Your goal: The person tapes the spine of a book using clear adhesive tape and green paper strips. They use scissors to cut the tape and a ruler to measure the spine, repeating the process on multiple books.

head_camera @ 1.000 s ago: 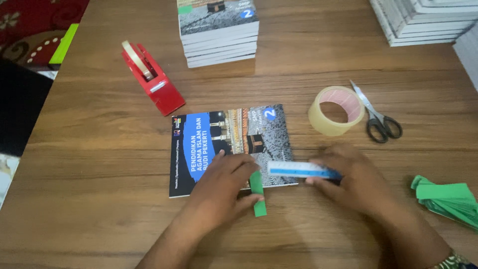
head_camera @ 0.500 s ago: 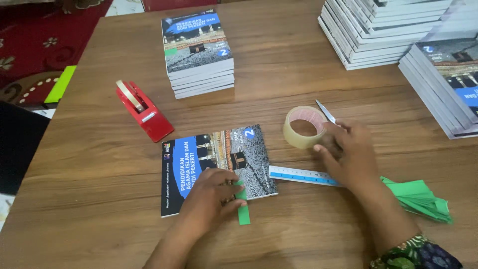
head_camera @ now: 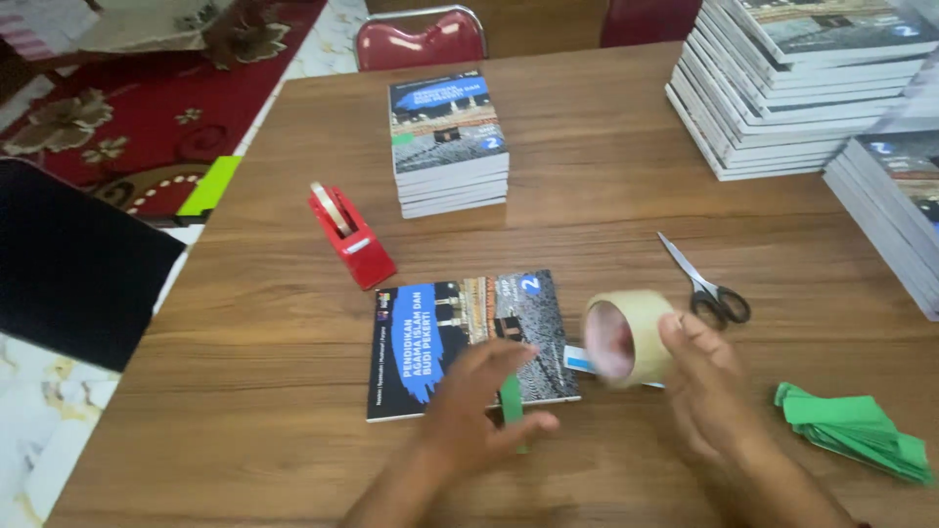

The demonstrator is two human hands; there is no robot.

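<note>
A book (head_camera: 445, 337) with a dark and blue cover lies flat on the wooden table (head_camera: 587, 215) in front of me. My left hand (head_camera: 479, 406) presses on its lower right corner, with a narrow green paper strip (head_camera: 511, 399) under the fingers at the book's bottom edge. My right hand (head_camera: 704, 386) holds a roll of clear packing tape (head_camera: 626, 337) upright, lifted just right of the book. A ruler (head_camera: 577, 360) peeks out behind the roll.
A red tape dispenser (head_camera: 350, 237) stands left of the book and scissors (head_camera: 702, 284) lie to the right. Green paper strips (head_camera: 856, 430) are heaped at right. Book stacks stand at the back centre (head_camera: 448, 147) and back right (head_camera: 802, 88). A red chair (head_camera: 421, 39) is behind the table.
My right hand left the ruler, reached for the tape roll and has lifted it off the table. My left hand stays on the green strip. The camera has tilted up.
</note>
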